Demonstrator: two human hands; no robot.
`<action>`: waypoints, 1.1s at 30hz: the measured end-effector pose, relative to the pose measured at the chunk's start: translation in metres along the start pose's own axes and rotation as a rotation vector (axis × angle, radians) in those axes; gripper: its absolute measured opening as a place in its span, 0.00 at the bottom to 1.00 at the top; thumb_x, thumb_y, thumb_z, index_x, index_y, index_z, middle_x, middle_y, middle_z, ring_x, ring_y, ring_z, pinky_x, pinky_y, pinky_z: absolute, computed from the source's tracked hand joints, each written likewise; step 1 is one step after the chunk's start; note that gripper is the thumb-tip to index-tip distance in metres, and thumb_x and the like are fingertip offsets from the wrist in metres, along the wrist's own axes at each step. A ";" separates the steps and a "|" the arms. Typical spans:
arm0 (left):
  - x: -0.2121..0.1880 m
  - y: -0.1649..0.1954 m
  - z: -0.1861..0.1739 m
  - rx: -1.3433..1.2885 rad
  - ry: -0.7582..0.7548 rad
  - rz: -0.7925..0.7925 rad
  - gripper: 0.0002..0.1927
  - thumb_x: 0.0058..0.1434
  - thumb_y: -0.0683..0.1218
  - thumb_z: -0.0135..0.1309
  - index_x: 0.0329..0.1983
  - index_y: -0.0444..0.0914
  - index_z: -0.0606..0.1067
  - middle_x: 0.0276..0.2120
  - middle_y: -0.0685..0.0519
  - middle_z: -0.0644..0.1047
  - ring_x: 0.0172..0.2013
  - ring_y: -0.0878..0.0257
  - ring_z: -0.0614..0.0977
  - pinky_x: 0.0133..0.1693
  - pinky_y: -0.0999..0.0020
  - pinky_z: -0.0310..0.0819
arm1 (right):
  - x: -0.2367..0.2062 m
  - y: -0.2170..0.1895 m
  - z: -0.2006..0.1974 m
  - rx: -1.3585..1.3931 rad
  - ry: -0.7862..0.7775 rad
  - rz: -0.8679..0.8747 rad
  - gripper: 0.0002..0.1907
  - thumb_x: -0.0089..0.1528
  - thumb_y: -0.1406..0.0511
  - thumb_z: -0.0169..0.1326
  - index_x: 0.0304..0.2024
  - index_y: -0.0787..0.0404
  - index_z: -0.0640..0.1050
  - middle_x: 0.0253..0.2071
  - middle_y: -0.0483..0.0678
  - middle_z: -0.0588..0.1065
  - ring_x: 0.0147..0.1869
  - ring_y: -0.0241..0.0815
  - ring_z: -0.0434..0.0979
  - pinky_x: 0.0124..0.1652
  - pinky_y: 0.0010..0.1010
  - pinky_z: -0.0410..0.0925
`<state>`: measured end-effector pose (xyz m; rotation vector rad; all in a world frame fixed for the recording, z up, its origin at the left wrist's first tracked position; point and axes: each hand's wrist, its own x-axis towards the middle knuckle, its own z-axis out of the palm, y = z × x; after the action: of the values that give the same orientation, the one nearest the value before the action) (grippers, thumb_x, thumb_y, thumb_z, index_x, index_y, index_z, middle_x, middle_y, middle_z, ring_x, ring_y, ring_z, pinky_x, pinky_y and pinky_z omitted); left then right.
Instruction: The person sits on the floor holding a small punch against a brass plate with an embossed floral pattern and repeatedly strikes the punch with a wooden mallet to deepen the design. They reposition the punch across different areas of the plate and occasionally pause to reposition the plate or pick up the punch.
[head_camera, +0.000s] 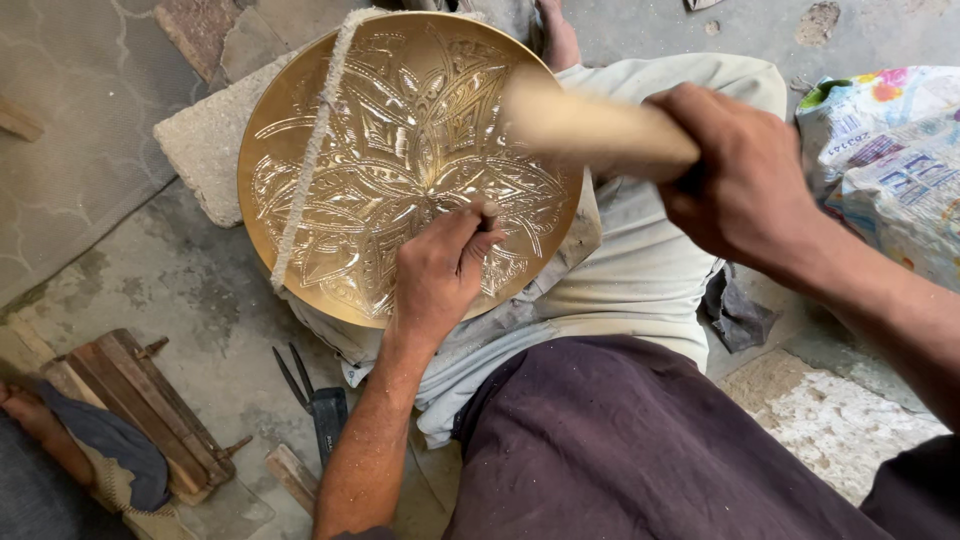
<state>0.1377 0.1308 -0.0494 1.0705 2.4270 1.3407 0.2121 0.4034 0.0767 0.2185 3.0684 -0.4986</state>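
Observation:
A round brass plate (330, 120) with an engraved flower pattern rests tilted on my lap and on a stone block. A white cord (310, 150) runs across its left side. My left hand (440, 270) lies on the plate's lower right part, fingers closed on a thin metal chisel (488, 222) whose tip touches the brass. My right hand (745, 185) is raised above the plate's right edge, gripping a wooden mallet (590, 125) that is blurred with motion.
A stone block (200, 140) props the plate at the left. Wooden frames (150, 410) and dark metal shears (315, 400) lie on the concrete floor at lower left. Printed plastic bags (890, 150) sit at the right. A bare foot (558, 35) shows beyond the plate.

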 end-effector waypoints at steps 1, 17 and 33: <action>-0.001 0.000 0.000 -0.019 -0.003 -0.027 0.15 0.70 0.51 0.54 0.55 0.41 0.76 0.35 0.54 0.82 0.35 0.63 0.87 0.32 0.69 0.83 | -0.001 -0.002 0.000 0.186 -0.012 0.106 0.16 0.59 0.69 0.60 0.49 0.64 0.73 0.36 0.53 0.76 0.39 0.52 0.79 0.39 0.44 0.72; -0.003 0.005 -0.006 -0.024 -0.031 -0.028 0.12 0.69 0.48 0.57 0.52 0.41 0.76 0.37 0.52 0.83 0.37 0.62 0.87 0.35 0.66 0.82 | -0.009 -0.003 0.002 0.283 0.037 0.102 0.20 0.57 0.69 0.59 0.51 0.63 0.73 0.37 0.56 0.74 0.41 0.57 0.76 0.40 0.45 0.69; -0.007 0.001 0.000 0.030 -0.028 0.017 0.14 0.69 0.51 0.55 0.53 0.41 0.77 0.38 0.51 0.83 0.36 0.62 0.86 0.34 0.69 0.83 | -0.011 -0.001 0.005 0.038 0.037 -0.022 0.16 0.58 0.70 0.61 0.47 0.64 0.75 0.37 0.57 0.78 0.39 0.58 0.79 0.39 0.46 0.72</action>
<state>0.1435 0.1267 -0.0502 1.1117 2.4305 1.2894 0.2233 0.3991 0.0725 0.1977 3.1024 -0.5601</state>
